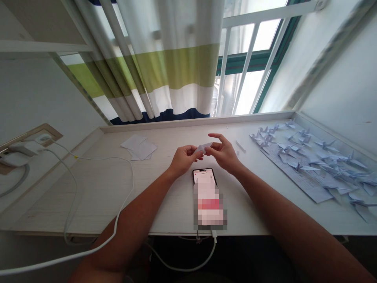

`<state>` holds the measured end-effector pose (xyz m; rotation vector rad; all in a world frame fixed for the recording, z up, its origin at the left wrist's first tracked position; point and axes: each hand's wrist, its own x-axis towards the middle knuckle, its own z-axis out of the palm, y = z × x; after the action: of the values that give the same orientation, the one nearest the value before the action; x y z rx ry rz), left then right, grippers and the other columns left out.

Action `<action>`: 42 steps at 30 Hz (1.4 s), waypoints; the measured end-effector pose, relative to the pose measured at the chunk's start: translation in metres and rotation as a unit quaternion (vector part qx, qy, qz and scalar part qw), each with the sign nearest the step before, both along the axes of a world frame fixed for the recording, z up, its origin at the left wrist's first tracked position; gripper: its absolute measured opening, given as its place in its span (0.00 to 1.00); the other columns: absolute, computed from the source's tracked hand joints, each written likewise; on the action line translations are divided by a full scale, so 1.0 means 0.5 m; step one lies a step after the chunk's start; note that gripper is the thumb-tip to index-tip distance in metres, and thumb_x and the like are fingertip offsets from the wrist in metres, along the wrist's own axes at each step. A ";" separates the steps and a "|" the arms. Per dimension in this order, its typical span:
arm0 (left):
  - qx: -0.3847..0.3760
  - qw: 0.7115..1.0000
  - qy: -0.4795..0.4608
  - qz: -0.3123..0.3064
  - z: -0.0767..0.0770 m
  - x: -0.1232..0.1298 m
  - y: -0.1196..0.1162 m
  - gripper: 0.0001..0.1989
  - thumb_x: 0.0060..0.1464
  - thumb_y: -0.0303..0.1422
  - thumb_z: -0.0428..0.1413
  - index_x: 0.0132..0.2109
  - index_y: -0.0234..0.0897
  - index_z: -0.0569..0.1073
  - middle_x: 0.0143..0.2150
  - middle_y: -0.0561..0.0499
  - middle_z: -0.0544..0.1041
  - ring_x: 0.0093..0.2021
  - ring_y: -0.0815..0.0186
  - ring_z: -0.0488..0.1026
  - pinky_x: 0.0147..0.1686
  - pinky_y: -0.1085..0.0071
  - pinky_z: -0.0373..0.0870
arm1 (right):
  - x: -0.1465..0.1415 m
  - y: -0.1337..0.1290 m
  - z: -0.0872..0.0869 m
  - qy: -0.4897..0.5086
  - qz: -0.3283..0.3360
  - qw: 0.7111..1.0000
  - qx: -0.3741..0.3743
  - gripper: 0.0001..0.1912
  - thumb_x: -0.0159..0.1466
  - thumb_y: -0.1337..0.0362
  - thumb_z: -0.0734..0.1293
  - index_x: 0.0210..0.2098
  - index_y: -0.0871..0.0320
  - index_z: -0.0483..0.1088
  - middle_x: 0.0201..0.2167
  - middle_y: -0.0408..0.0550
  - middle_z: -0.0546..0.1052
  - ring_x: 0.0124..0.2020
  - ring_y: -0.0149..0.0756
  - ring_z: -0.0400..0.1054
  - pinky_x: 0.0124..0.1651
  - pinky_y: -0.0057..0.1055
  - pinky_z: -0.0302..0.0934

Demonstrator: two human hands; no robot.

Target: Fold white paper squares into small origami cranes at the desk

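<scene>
A small folded piece of white paper (203, 148) is held between my two hands, just above the desk. My left hand (185, 157) pinches its left side between thumb and fingers. On the other side, my right hand (223, 151) grips the paper with the thumb and bent fingers, while one finger points out to the left above it. Fingers cover part of the paper, so its full shape is hidden. Right below the hands lies a phone (206, 196) with a lit, partly blurred screen.
Loose square paper sheets (141, 147) lie to the left. Paper strips (240, 146) rest beside my right hand. Many folded paper cranes (300, 151) cover the right side, some on a printed sheet (309, 186). A white cable (132, 177) crosses my left arm; another cable (214, 237) meets the phone.
</scene>
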<state>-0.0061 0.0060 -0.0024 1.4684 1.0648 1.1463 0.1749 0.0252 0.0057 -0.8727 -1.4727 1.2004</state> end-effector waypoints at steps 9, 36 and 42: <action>-0.098 0.993 -0.019 -0.065 0.009 0.000 -0.008 0.23 0.52 0.48 0.66 0.44 0.30 0.79 0.42 0.38 0.83 0.38 0.58 0.83 0.36 0.66 0.76 | 0.001 0.001 -0.002 -0.033 -0.044 0.998 0.016 0.25 0.57 0.62 0.74 0.52 0.57 0.67 0.29 0.44 0.80 0.29 0.37 0.74 0.39 0.38 0.70; -0.133 0.982 -0.102 -0.082 0.000 0.004 -0.002 0.22 0.56 0.46 0.64 0.45 0.30 0.75 0.46 0.37 0.82 0.37 0.58 0.83 0.39 0.65 0.79 | 0.006 0.004 -0.017 -0.167 -0.011 0.969 0.180 0.10 0.66 0.62 0.68 0.45 0.53 0.78 0.42 0.48 0.80 0.41 0.39 0.76 0.45 0.39 0.74; -0.132 0.983 -0.093 -0.091 -0.001 0.002 -0.002 0.23 0.55 0.47 0.63 0.46 0.30 0.76 0.48 0.36 0.82 0.38 0.57 0.83 0.40 0.64 0.79 | 0.002 0.000 -0.005 -0.149 -0.025 0.980 0.128 0.10 0.63 0.56 0.71 0.35 0.57 0.75 0.34 0.48 0.80 0.37 0.38 0.76 0.41 0.37 0.73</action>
<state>-0.0050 0.0050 -0.0029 1.1988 0.8961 0.9513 0.1761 0.0252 0.0031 -0.9327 -1.7887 0.8431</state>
